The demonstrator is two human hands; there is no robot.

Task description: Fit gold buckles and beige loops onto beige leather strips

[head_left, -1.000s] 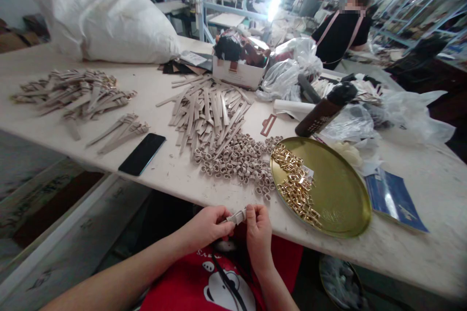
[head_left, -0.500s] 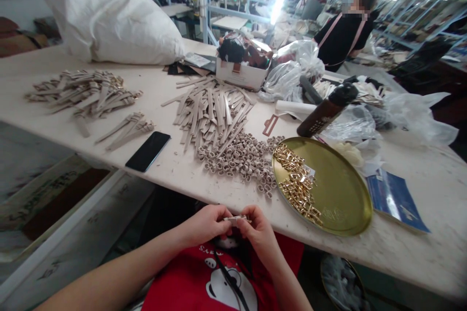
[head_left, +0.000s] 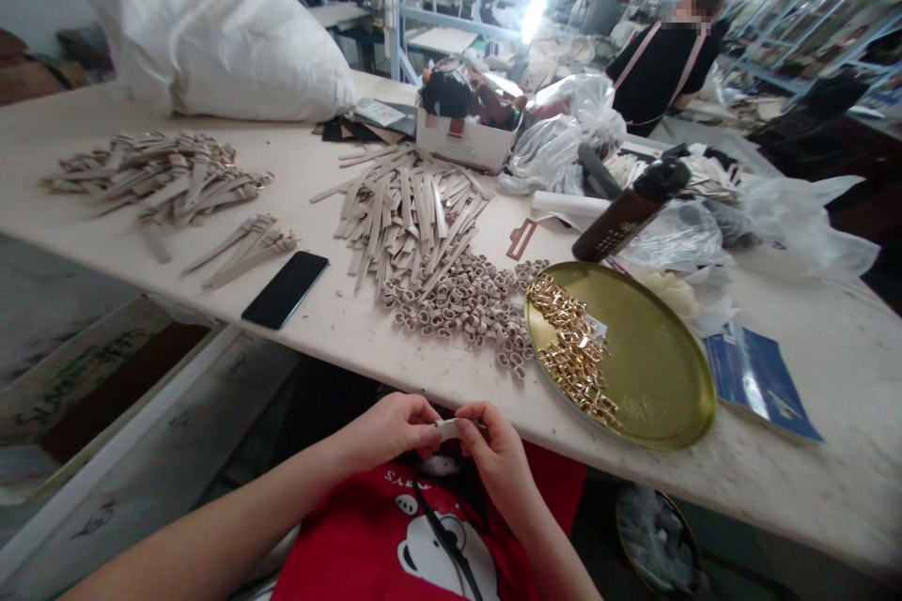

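A short beige strap (head_left: 448, 430) spans the gap between my two hands, just off the table's front edge. My left hand (head_left: 395, 427) pinches its left end, and my right hand (head_left: 491, 441) pinches the other end; whether a buckle is on it is hidden by the fingers. On the table beyond lie a heap of small beige loops (head_left: 472, 305) and a pile of loose beige straps (head_left: 415, 216). Gold buckles (head_left: 574, 347) cover the left part of a round gold tray (head_left: 655, 366) to the right.
Straps with gold fittings (head_left: 169, 174) are heaped at the left, near a phone (head_left: 286, 289). A dark bottle (head_left: 630, 211) leans behind the tray, and a blue booklet (head_left: 761, 380) lies right of it. A white sack (head_left: 225, 38) and a box (head_left: 465, 143) stand behind. A person (head_left: 659, 66) is at the far right.
Both hands stay together on the strap; the right fingers have shifted slightly and the strap's middle shows a little differently. The rest of the table looks the same.
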